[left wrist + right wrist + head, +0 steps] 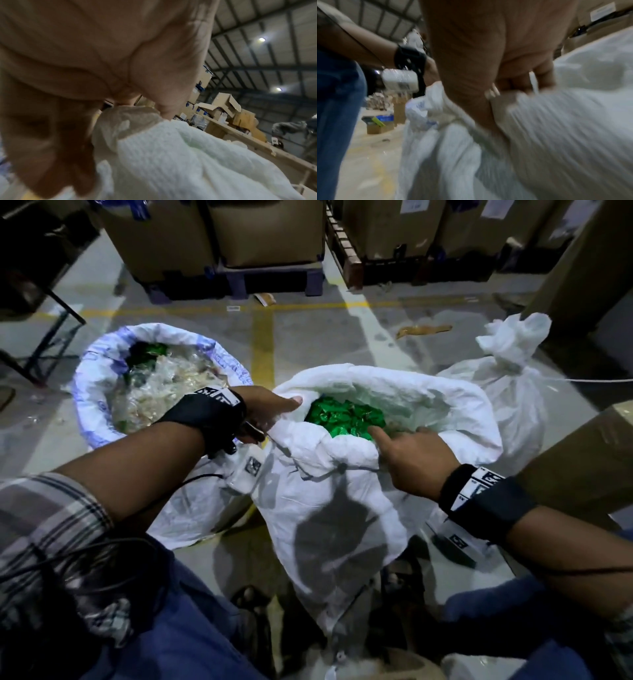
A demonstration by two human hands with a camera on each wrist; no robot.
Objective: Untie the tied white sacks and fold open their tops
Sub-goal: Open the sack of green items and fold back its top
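A white woven sack (342, 494) stands in front of me, its top open, with green packets (342, 419) showing inside. My left hand (270, 412) grips the left rim of the sack (180, 155). My right hand (411, 450) grips the near right rim, thumb pointing in over the packets. In the right wrist view the fingers (539, 78) curl over bunched sack cloth (565, 128). A second sack (102, 392) at the left stands open with its top rolled down. A third sack (510, 392) at the right is tied shut at the neck.
Cardboard boxes on pallets (270, 244) line the far side. A large box (589, 261) stands at the right. A dark table frame (44, 313) is at the left. Yellow floor lines (263, 344) cross bare concrete between the sacks. A white cord (589, 380) trails right.
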